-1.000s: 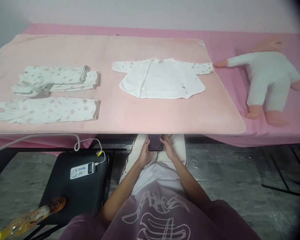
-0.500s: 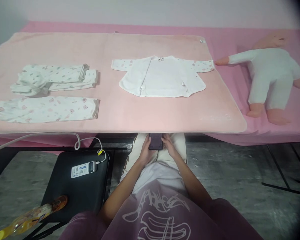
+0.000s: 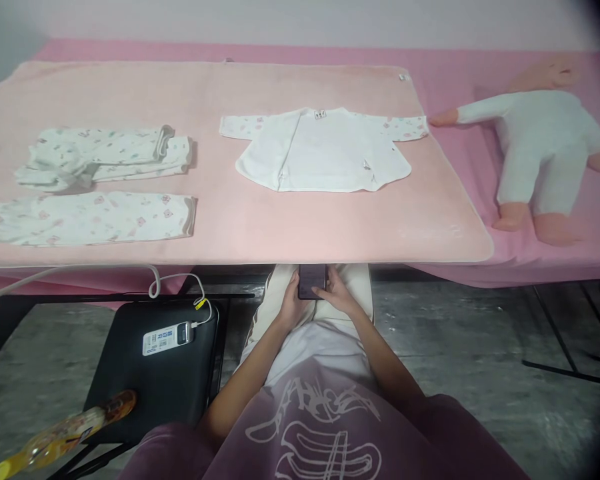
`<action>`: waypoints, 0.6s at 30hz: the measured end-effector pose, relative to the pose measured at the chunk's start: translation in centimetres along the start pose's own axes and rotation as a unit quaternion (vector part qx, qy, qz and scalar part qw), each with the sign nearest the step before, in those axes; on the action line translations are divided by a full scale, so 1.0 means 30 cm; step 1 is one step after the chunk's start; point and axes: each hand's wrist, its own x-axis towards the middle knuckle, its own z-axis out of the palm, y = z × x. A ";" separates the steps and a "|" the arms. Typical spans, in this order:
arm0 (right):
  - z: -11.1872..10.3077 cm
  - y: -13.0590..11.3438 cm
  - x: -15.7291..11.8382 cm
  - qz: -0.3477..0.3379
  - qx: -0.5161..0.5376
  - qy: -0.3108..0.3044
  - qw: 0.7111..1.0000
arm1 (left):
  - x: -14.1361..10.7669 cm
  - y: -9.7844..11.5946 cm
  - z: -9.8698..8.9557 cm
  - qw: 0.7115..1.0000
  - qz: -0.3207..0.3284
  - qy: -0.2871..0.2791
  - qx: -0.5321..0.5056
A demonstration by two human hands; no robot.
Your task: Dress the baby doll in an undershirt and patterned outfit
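Observation:
A dark phone (image 3: 311,280) is held low over my lap, just below the table's front edge. My left hand (image 3: 292,300) grips its left side. Around its right side is my right hand (image 3: 336,291), the thumb lying over the lower part of the screen. Beyond the hands, a small white baby shirt (image 3: 325,153) with patterned sleeves lies spread flat on a pink mat (image 3: 300,230). Folded patterned baby clothes (image 3: 105,155) and patterned trousers (image 3: 90,219) lie at the left of the mat.
A doll in white (image 3: 547,153) lies on the pink sheet at the right. Below the table at the left, a black stool (image 3: 175,393) bears a white power bank (image 3: 166,339) with a cable. A bottle with a yellow cap (image 3: 60,437) is at the lower left.
My right thumb has moved from the phone's right edge inward over its lower screen. The view has shifted slightly.

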 end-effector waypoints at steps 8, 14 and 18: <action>-0.009 -0.030 -0.013 -0.010 0.041 -0.008 0.999 | 0.003 0.000 0.014 1.000 0.013 0.017 0.022; -0.003 -0.030 -0.009 -0.002 0.042 0.009 0.999 | 0.000 0.005 0.018 1.000 0.015 0.007 0.021; -0.005 -0.021 -0.005 0.007 0.040 0.023 0.999 | -0.017 0.018 0.027 0.999 0.001 0.000 0.037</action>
